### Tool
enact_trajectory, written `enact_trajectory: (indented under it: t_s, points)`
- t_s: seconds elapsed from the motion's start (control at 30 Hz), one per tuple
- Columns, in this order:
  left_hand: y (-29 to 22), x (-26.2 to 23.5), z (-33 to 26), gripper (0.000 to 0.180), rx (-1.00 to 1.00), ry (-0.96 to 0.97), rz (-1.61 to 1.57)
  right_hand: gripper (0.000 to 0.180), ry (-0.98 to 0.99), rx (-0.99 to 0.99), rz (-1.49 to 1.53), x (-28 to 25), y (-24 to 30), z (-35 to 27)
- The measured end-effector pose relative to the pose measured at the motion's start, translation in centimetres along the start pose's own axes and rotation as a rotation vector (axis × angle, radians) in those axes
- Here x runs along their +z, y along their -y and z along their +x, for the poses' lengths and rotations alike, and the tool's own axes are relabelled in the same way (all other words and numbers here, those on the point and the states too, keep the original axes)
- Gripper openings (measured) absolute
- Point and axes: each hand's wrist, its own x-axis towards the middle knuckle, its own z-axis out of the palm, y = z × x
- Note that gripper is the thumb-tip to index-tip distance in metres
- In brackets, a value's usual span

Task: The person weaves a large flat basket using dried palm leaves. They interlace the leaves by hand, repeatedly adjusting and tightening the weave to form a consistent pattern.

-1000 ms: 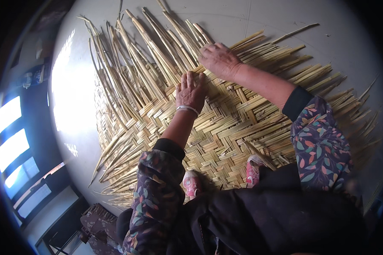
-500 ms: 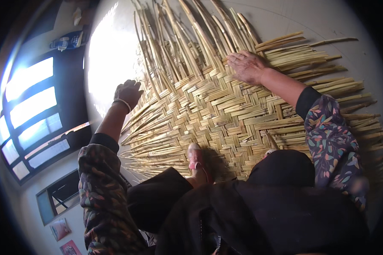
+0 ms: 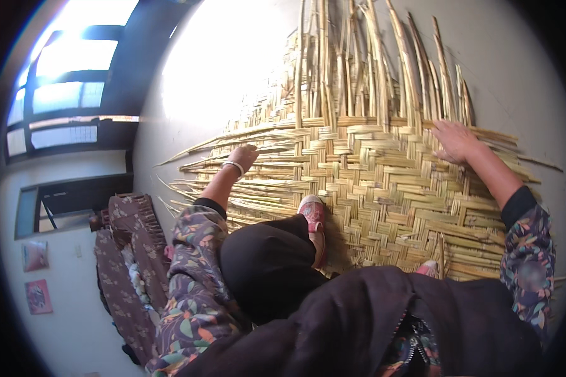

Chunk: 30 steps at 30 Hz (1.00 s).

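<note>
Over the woven reed mat (image 3: 383,188), both hands (image 3: 457,143) are well apart

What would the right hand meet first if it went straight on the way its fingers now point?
Probably the long stalks that run toward the top of the picture, just ahead of the right hand; depth is unclear, so it might pass above them.

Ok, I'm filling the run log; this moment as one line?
left hand: at left-side strips | right hand: on mat, fingers spread | mat: woven, strips loose at edges | shoe: on mat
</note>
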Motion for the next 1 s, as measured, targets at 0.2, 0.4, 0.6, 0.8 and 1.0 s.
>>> enact_trajectory:
  t_s: [0.2, 0.4, 0.6, 0.8, 1.0]
  points:
    - [5.9, 9.3, 8.2, 0.033, -0.461, -0.361, -1.206, 0.045, -0.058, -0.013, -0.026, -2.9, 3.2, 2.1]
    - [9.8, 8.7, 14.9, 0.032, -0.818, -0.520, -1.597, 0.048, -0.298, -0.110, -0.043, -2.3, 8.9, 7.3]
    - [18.9, 6.5, 18.5, 0.033, -1.142, -0.637, -1.139, 0.065, -0.065, 0.156, -0.076, 0.6, 13.6, 8.6]
    - [27.1, 5.3, 18.8, 0.043, -1.210, -0.663, -1.407, 0.073, 0.068, 0.233, -0.108, -0.4, 15.4, 9.8]
    - [33.1, 6.9, 22.1, 0.040, -1.263, -0.713, -1.622, 0.079, 0.181, 0.234, -0.155, -1.6, 16.5, 11.0]
